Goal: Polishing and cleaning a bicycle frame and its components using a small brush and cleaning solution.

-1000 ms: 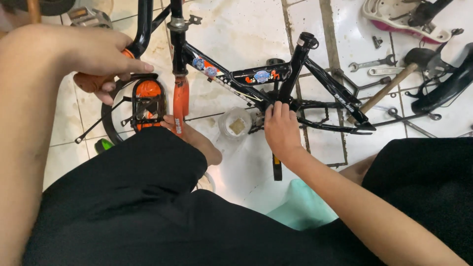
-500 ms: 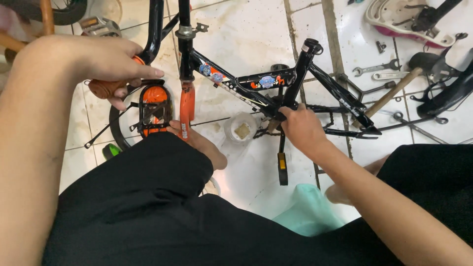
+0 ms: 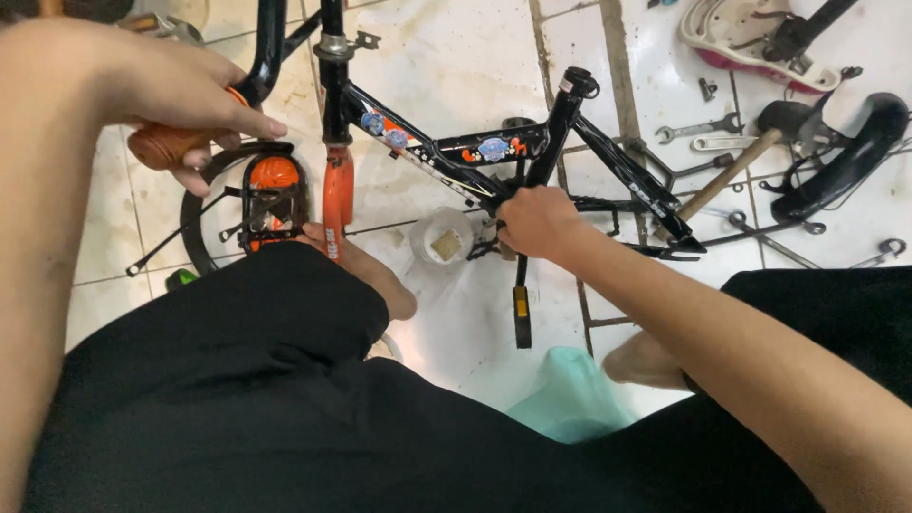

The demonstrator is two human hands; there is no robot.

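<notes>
Fingers (image 3: 233, 119) of the left hand (image 3: 185, 95) wrap tightly around an orange handlebar grip (image 3: 166, 144), above the orange pedal (image 3: 274, 195). Right hand (image 3: 537, 220) is closed around the crank area of the small black bicycle frame (image 3: 456, 152), which lies on the tiled floor (image 3: 456, 57). Just beside that hand sits a small clear cup (image 3: 442, 237). Wrenches (image 3: 698, 130) and a hammer (image 3: 736, 166) lie well apart, near a white saddle (image 3: 750, 33).

We are looking at an informal bicycle repair spot on a grimy tiled floor (image 3: 456, 66), with wrenches (image 3: 698, 128), a hammer (image 3: 736, 166), a saddle (image 3: 750, 38) and a fender (image 3: 845, 157) lying scattered.
</notes>
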